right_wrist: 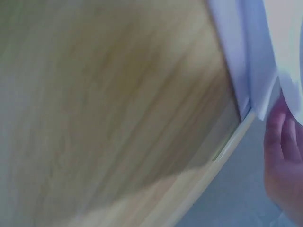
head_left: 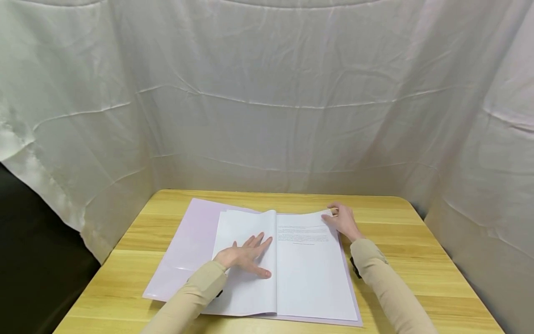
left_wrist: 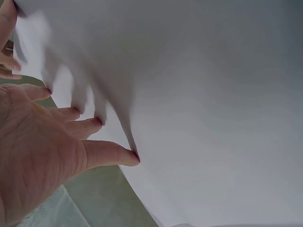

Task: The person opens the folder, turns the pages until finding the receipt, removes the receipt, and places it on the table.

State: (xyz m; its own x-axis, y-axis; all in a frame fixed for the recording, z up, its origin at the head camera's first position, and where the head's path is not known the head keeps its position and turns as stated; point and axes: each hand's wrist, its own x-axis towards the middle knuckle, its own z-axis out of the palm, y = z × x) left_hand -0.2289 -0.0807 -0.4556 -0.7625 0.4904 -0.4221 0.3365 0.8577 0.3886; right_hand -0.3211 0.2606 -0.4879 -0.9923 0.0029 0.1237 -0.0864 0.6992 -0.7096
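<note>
A lilac folder (head_left: 187,241) lies open on the table with white sheets in it. My left hand (head_left: 247,258) rests spread on the left-hand sheet (head_left: 246,297), fingers straight and pointing toward the fold. In the left wrist view, its fingertips (left_wrist: 130,158) touch the white paper. At the far right corner of the printed page (head_left: 310,278), my right hand (head_left: 343,222) pinches the paper between thumb and fingers. The right wrist view shows that page's edge (right_wrist: 286,56) lifted above the lilac cover (right_wrist: 232,52), by the curled fingers.
The folder lies on a wooden table (head_left: 409,260) with rounded far corners. Grey-white curtains (head_left: 271,139) hang behind the table and on both sides. A dark area (head_left: 33,250) shows at the lower left.
</note>
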